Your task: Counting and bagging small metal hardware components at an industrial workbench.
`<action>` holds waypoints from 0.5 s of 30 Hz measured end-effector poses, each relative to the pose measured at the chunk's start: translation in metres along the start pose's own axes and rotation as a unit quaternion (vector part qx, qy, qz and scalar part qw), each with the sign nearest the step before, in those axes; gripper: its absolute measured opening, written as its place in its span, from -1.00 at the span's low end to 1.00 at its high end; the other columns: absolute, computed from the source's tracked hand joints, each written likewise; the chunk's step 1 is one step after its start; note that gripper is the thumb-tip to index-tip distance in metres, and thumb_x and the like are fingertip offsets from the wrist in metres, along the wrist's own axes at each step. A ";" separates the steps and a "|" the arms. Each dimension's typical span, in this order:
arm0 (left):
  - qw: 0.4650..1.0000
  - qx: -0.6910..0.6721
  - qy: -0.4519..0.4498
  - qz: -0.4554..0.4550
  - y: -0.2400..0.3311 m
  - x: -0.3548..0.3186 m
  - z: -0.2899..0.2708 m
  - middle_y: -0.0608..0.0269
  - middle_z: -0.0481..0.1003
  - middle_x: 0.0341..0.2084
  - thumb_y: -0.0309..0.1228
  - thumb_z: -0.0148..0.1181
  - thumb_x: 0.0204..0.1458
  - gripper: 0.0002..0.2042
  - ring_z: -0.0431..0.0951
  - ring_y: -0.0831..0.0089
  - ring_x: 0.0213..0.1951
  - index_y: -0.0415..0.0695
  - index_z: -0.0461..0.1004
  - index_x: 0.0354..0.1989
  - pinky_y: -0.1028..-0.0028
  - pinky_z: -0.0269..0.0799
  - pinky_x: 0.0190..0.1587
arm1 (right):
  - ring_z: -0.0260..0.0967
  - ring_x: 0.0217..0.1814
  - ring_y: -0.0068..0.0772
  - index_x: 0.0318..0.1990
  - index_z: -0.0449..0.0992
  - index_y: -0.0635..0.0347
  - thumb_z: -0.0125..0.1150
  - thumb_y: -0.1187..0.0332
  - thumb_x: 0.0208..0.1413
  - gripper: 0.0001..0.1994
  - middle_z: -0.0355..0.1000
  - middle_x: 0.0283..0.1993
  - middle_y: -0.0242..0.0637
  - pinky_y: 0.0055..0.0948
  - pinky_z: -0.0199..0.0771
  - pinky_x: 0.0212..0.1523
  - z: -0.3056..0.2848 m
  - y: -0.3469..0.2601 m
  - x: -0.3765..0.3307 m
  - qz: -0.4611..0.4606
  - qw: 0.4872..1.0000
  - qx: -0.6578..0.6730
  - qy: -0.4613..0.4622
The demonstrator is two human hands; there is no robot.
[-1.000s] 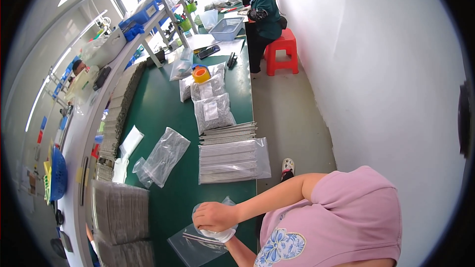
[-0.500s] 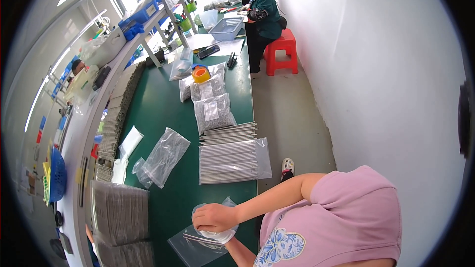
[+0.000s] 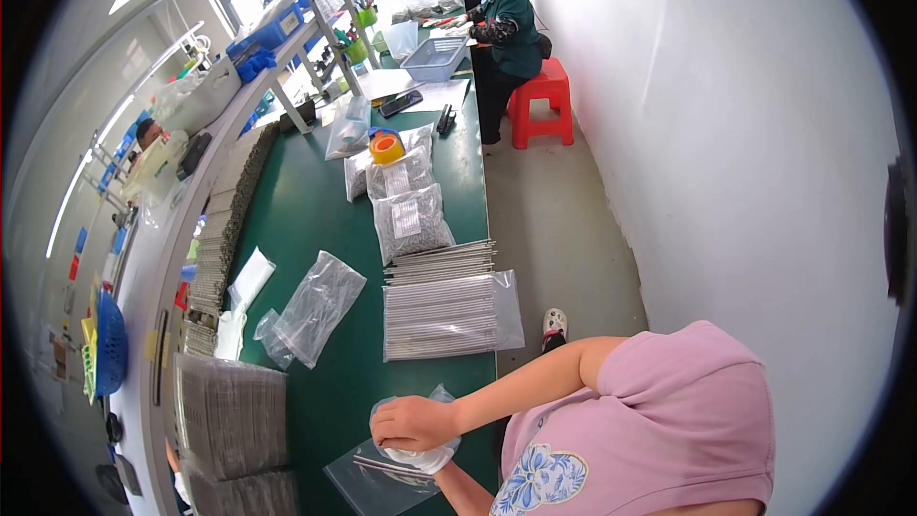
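My right hand [image 3: 415,422], bare, is curled over my left hand [image 3: 425,460], which wears a white glove. The left fingers are hidden beneath the right hand. What the right fingers close on does not show. A few thin metal rods [image 3: 377,466] stick out beside the glove, over a clear plastic bag [image 3: 351,489] on the green table. More clear plastic [image 3: 441,394] shows behind the right hand. Farther off lies a clear bag [image 3: 439,317] filled with a row of rods, with loose rods [image 3: 439,262] just beyond it.
Stacks of bagged rods [image 3: 232,411] stand on the left. An empty clear bag [image 3: 323,301] lies mid-table. Bags of small grey parts [image 3: 409,220], with a yellow tape roll [image 3: 386,146] on them, sit farther back. A co-worker [image 3: 511,24] sits by a red stool [image 3: 543,100].
Both my hands stay together in nearly the same place. The view has shifted very slightly. The co-worker's hands at the far end have moved a little.
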State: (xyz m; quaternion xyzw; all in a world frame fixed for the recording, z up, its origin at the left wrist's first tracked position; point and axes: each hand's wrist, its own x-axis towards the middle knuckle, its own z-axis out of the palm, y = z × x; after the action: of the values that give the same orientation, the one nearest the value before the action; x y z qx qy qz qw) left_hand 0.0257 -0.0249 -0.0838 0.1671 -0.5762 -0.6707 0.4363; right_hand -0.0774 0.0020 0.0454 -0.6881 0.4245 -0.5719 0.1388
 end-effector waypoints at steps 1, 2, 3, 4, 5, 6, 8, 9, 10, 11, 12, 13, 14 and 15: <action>1.000 -0.002 -0.001 -0.001 0.000 -0.001 -0.001 0.25 0.33 -0.21 -0.35 -0.19 0.15 -0.79 0.36 0.49 -0.15 -0.18 0.25 -0.13 0.54 0.28 -0.15 | 0.26 -0.30 -0.25 -0.46 0.35 0.17 0.08 0.39 -0.04 -0.92 0.29 -0.41 -0.32 -0.34 0.30 -0.33 0.000 0.000 0.000 0.000 1.000 0.000 0.001; 1.000 -0.005 -0.003 -0.002 -0.001 -0.001 -0.002 0.25 0.33 -0.21 -0.35 -0.19 0.15 -0.79 0.36 0.49 -0.15 -0.18 0.25 -0.13 0.54 0.28 -0.15 | 0.26 -0.30 -0.25 -0.46 0.35 0.17 0.08 0.39 -0.04 -0.92 0.29 -0.41 -0.32 -0.34 0.30 -0.33 0.000 0.001 0.000 -0.001 1.000 -0.001 0.002; 1.000 -0.007 -0.004 -0.002 -0.001 -0.002 -0.002 0.25 0.33 -0.21 -0.35 -0.19 0.15 -0.79 0.36 0.49 -0.15 -0.18 0.25 -0.13 0.54 0.28 -0.15 | 0.26 -0.30 -0.25 -0.46 0.35 0.17 0.08 0.39 -0.04 -0.92 0.29 -0.41 -0.32 -0.34 0.30 -0.33 0.001 0.001 0.000 -0.001 1.000 -0.001 0.004; 1.000 -0.009 -0.005 -0.003 0.000 -0.003 -0.003 0.25 0.34 -0.21 -0.35 -0.19 0.15 -0.79 0.36 0.49 -0.15 -0.18 0.25 -0.13 0.54 0.28 -0.15 | 0.26 -0.30 -0.24 -0.46 0.35 0.17 0.08 0.39 -0.04 -0.92 0.29 -0.41 -0.32 -0.34 0.30 -0.33 0.001 0.001 0.000 -0.001 1.000 -0.001 0.005; 1.000 -0.011 -0.006 -0.004 -0.001 -0.002 -0.003 0.25 0.34 -0.21 -0.35 -0.19 0.15 -0.79 0.37 0.49 -0.15 -0.18 0.25 -0.13 0.54 0.28 -0.15 | 0.26 -0.30 -0.24 -0.46 0.35 0.17 0.08 0.39 -0.04 -0.92 0.29 -0.41 -0.32 -0.34 0.30 -0.33 0.001 0.001 -0.001 -0.001 1.000 -0.001 0.006; 1.000 -0.014 -0.008 -0.005 -0.001 -0.002 -0.003 0.25 0.34 -0.21 -0.35 -0.19 0.15 -0.79 0.37 0.48 -0.16 -0.18 0.25 -0.13 0.53 0.28 -0.16 | 0.27 -0.30 -0.25 -0.46 0.35 0.17 0.08 0.39 -0.04 -0.92 0.29 -0.41 -0.32 -0.34 0.30 -0.33 0.000 0.001 -0.001 0.000 1.000 -0.001 0.007; 1.000 -0.019 -0.011 -0.008 -0.001 0.000 -0.003 0.25 0.34 -0.21 -0.35 -0.19 0.15 -0.79 0.37 0.48 -0.16 -0.18 0.26 -0.13 0.53 0.28 -0.16 | 0.27 -0.30 -0.25 -0.45 0.35 0.17 0.07 0.39 -0.04 -0.92 0.29 -0.41 -0.32 -0.34 0.30 -0.33 -0.001 0.000 -0.001 0.002 1.000 -0.002 0.009; 1.000 -0.022 -0.012 -0.010 -0.001 0.000 -0.002 0.24 0.34 -0.21 -0.35 -0.19 0.15 -0.79 0.37 0.48 -0.16 -0.18 0.26 -0.13 0.53 0.28 -0.16 | 0.27 -0.30 -0.25 -0.45 0.35 0.17 0.08 0.39 -0.05 -0.92 0.30 -0.41 -0.32 -0.34 0.30 -0.33 -0.002 0.000 -0.001 0.002 1.000 -0.004 0.009; 1.000 -0.024 -0.014 -0.011 -0.002 0.000 -0.003 0.24 0.34 -0.21 -0.35 -0.18 0.15 -0.79 0.37 0.48 -0.16 -0.18 0.26 -0.13 0.53 0.28 -0.16 | 0.27 -0.30 -0.25 -0.45 0.36 0.17 0.08 0.39 -0.05 -0.92 0.30 -0.41 -0.31 -0.35 0.30 -0.33 -0.002 -0.001 -0.001 0.004 1.000 -0.005 0.009; 0.999 -0.027 -0.015 -0.013 -0.003 -0.001 -0.002 0.24 0.34 -0.21 -0.34 -0.18 0.15 -0.79 0.37 0.48 -0.16 -0.18 0.26 -0.13 0.53 0.28 -0.16 | 0.27 -0.30 -0.25 -0.45 0.36 0.17 0.08 0.39 -0.05 -0.92 0.30 -0.41 -0.31 -0.35 0.30 -0.33 -0.004 -0.001 -0.002 0.004 1.000 -0.006 0.010; 0.999 -0.029 -0.014 -0.013 -0.002 -0.001 -0.002 0.24 0.34 -0.21 -0.34 -0.18 0.15 -0.79 0.37 0.48 -0.16 -0.18 0.26 -0.13 0.53 0.29 -0.16 | 0.27 -0.30 -0.27 -0.45 0.37 0.16 0.08 0.39 -0.05 -0.93 0.30 -0.41 -0.32 -0.35 0.30 -0.33 -0.006 -0.002 -0.001 0.002 1.000 -0.021 -0.009; 0.999 -0.031 -0.013 -0.014 -0.003 -0.001 -0.002 0.24 0.34 -0.21 -0.34 -0.18 0.15 -0.79 0.37 0.48 -0.16 -0.18 0.26 -0.13 0.53 0.29 -0.16 | 0.28 -0.30 -0.28 -0.45 0.38 0.15 0.08 0.39 -0.05 -0.93 0.31 -0.41 -0.33 -0.35 0.30 -0.32 -0.008 -0.002 0.001 0.000 0.999 -0.036 -0.027; 0.999 -0.033 -0.012 -0.015 -0.003 -0.001 -0.002 0.24 0.34 -0.21 -0.34 -0.18 0.15 -0.79 0.37 0.48 -0.16 -0.18 0.26 -0.13 0.53 0.29 -0.16 | 0.28 -0.30 -0.28 -0.45 0.38 0.15 0.08 0.39 -0.05 -0.93 0.31 -0.41 -0.33 -0.35 0.30 -0.32 -0.008 -0.002 0.001 -0.001 0.999 -0.034 -0.029; 0.999 -0.036 -0.012 -0.016 -0.003 -0.001 0.001 0.24 0.34 -0.21 -0.34 -0.18 0.15 -0.78 0.37 0.48 -0.16 -0.19 0.26 -0.13 0.53 0.29 -0.16 | 0.28 -0.31 -0.30 -0.46 0.38 0.14 0.09 0.40 -0.08 -0.94 0.31 -0.42 -0.34 -0.35 0.29 -0.32 -0.009 -0.003 0.002 -0.021 0.998 -0.045 -0.025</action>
State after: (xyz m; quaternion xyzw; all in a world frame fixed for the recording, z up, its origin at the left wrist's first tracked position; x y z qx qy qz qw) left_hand 0.0242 -0.0240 -0.0865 0.1520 -0.5540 -0.6998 0.4246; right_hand -0.0842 0.0045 0.0514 -0.7164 0.4315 -0.5379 0.1059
